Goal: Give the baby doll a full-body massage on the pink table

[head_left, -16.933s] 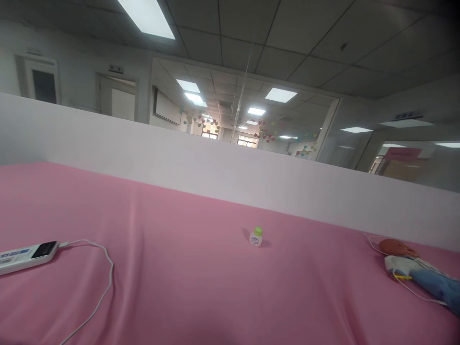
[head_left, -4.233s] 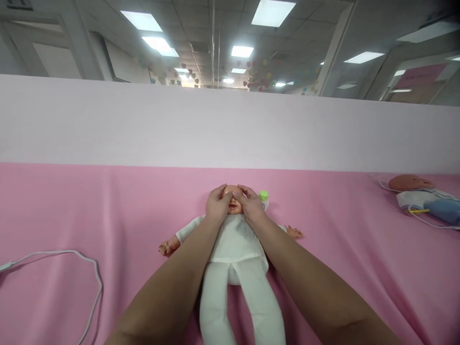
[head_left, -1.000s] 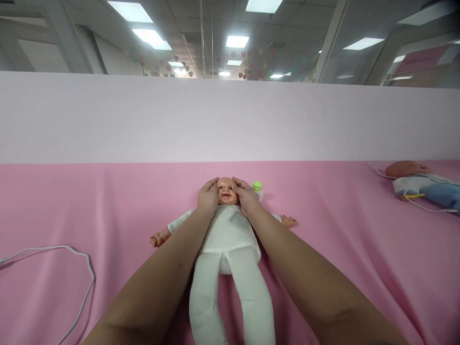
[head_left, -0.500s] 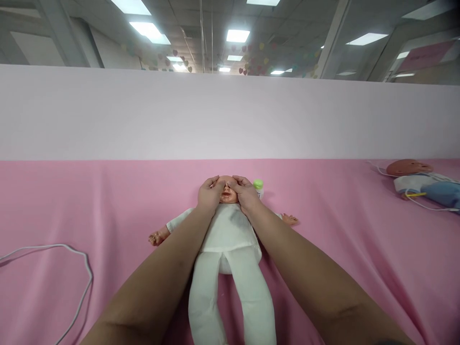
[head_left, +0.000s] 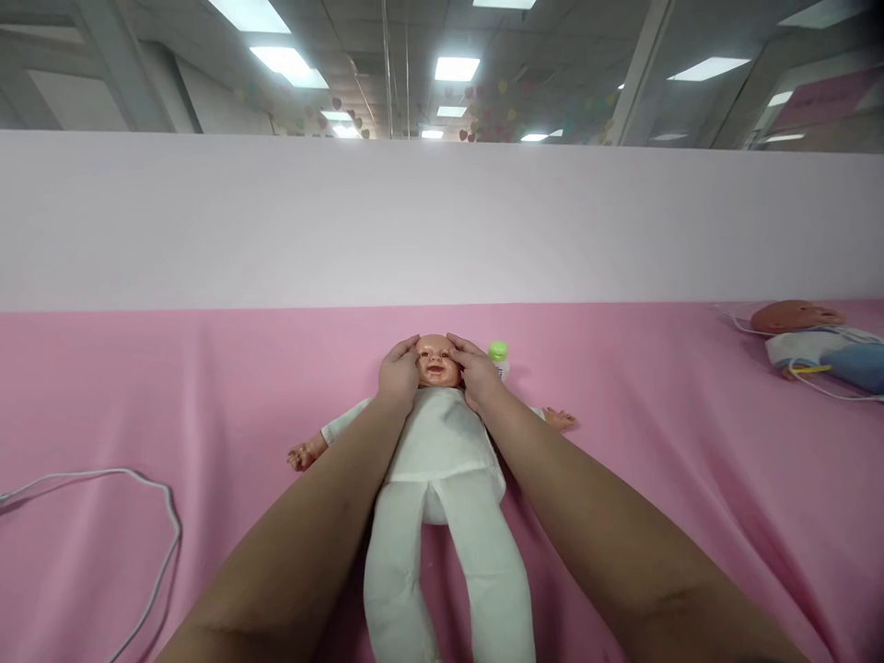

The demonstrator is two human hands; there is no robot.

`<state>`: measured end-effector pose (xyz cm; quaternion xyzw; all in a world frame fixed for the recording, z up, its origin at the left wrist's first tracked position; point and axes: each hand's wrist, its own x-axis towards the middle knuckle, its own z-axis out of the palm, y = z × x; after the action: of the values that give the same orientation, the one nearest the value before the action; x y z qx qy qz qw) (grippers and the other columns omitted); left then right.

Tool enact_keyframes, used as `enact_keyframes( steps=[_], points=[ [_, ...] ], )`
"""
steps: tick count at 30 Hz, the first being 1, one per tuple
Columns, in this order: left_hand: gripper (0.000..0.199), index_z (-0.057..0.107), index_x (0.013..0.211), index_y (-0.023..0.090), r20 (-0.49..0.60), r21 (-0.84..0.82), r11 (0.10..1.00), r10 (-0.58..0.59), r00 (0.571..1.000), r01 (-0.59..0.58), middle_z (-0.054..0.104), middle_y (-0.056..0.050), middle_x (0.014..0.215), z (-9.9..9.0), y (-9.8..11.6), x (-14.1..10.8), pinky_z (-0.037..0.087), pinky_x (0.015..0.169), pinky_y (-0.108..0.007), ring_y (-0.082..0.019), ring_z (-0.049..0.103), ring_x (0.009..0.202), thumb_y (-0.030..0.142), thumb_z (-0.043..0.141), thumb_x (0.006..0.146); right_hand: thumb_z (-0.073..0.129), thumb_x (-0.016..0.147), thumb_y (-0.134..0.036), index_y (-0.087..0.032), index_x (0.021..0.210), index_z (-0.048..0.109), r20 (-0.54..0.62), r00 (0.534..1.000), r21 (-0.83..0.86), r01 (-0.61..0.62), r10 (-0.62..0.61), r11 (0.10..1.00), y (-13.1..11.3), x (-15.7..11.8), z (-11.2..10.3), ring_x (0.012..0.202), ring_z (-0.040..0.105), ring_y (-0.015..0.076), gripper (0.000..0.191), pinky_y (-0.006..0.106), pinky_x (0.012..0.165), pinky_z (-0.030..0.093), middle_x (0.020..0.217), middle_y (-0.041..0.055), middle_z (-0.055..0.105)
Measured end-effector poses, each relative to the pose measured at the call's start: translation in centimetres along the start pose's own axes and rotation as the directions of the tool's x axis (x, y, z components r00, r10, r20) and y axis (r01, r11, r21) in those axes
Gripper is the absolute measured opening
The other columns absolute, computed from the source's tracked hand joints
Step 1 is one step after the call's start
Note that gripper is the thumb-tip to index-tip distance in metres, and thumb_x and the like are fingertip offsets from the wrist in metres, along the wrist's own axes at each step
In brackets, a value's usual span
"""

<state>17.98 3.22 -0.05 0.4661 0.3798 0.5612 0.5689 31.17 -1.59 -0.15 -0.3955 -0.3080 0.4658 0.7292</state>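
Note:
A baby doll (head_left: 442,433) in a white top and trousers lies on its back on the pink cloth, feet toward me. Its face is visible, with the eyes and mouth uncovered. My left hand (head_left: 399,370) cups the left side of the head, fingers curved round it. On the other side my right hand (head_left: 476,370) holds the head, its thumb by the cheek. Some fingertips are hidden behind the head. Just right of my right hand stands a small white bottle with a green cap (head_left: 498,352).
The pink cloth (head_left: 656,414) covers the surface, with a white panel (head_left: 442,226) along its back. At far right lies another doll in blue and white (head_left: 853,364), with a thin tube around it. A white cord (head_left: 169,502) curves across the left front.
Both thumbs have slid outward from the middle of the doll's face to its sides, uncovering the eyes. The hands stay around the head, and the doll lies in the same place.

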Motion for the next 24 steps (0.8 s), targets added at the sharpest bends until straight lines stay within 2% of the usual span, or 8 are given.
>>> enact_keyframes(
  steps=[7, 11, 15, 18, 24],
  points=[
    [0.046, 0.073, 0.117, 0.021, -0.006, 0.149, 0.984, 0.098, 0.995, -0.096, 0.073, -0.009, 0.118, -0.1, 0.3, -0.6, 0.056, 0.096, -0.04, -0.027, 0.071, 0.107, 0.029, 0.081, 0.072, 0.092, 0.061, -0.033, -0.025, 0.114, 0.071, 0.085, 0.995, -0.092, 0.051, -0.043, 0.994, -0.2, 0.0, 0.0, 0.106, 0.07, 0.0246, 0.057, 0.042, 0.097, 0.058, 0.121, 0.0046, 0.073],
    [0.043, 0.073, 0.117, 0.021, 0.0, 0.211, 0.971, 0.114, 0.993, -0.111, 0.073, -0.01, 0.117, 0.0, 0.4, -0.6, 0.056, 0.092, -0.037, -0.026, 0.072, 0.102, 0.034, 0.081, 0.076, 0.094, 0.059, -0.038, -0.024, 0.111, 0.068, 0.057, 0.996, -0.156, 0.078, -0.07, 0.985, 0.2, 0.7, 0.1, 0.103, 0.071, 0.0258, 0.06, 0.044, 0.094, 0.059, 0.116, 0.005, 0.073],
    [0.033, 0.074, 0.114, 0.021, -0.016, 0.28, 0.951, 0.143, 0.99, -0.133, 0.075, -0.008, 0.111, 0.2, 0.4, -0.5, 0.055, 0.095, -0.038, -0.025, 0.071, 0.101, 0.035, 0.074, 0.083, 0.091, 0.064, -0.046, -0.024, 0.106, 0.07, 0.007, 0.993, -0.17, 0.116, -0.116, 0.979, 0.9, 1.3, 0.1, 0.098, 0.072, 0.0244, 0.052, 0.043, 0.093, 0.059, 0.103, 0.0039, 0.075],
    [0.028, 0.075, 0.112, 0.023, -0.023, 0.255, 0.957, 0.149, 0.989, -0.138, 0.076, -0.007, 0.111, 0.3, 0.2, -0.1, 0.053, 0.101, -0.039, -0.024, 0.07, 0.107, 0.031, 0.067, 0.087, 0.086, 0.069, -0.05, -0.024, 0.105, 0.073, -0.018, 0.993, -0.135, 0.111, -0.114, 0.985, 1.1, 1.4, -0.1, 0.098, 0.072, 0.0245, 0.046, 0.043, 0.094, 0.059, 0.1, 0.0041, 0.076],
    [0.035, 0.075, 0.115, 0.022, -0.002, 0.064, 0.996, 0.065, 0.998, -0.065, 0.076, -0.008, 0.114, 0.1, -0.5, 0.5, 0.053, 0.103, -0.041, -0.024, 0.07, 0.109, 0.021, 0.06, 0.083, 0.082, 0.073, -0.043, -0.027, 0.115, 0.074, 0.038, 0.999, -0.086, 0.034, -0.03, 0.996, 0.8, 1.1, -0.7, 0.112, 0.07, 0.0284, 0.045, 0.049, 0.099, 0.058, 0.116, 0.0062, 0.076]
  ],
)
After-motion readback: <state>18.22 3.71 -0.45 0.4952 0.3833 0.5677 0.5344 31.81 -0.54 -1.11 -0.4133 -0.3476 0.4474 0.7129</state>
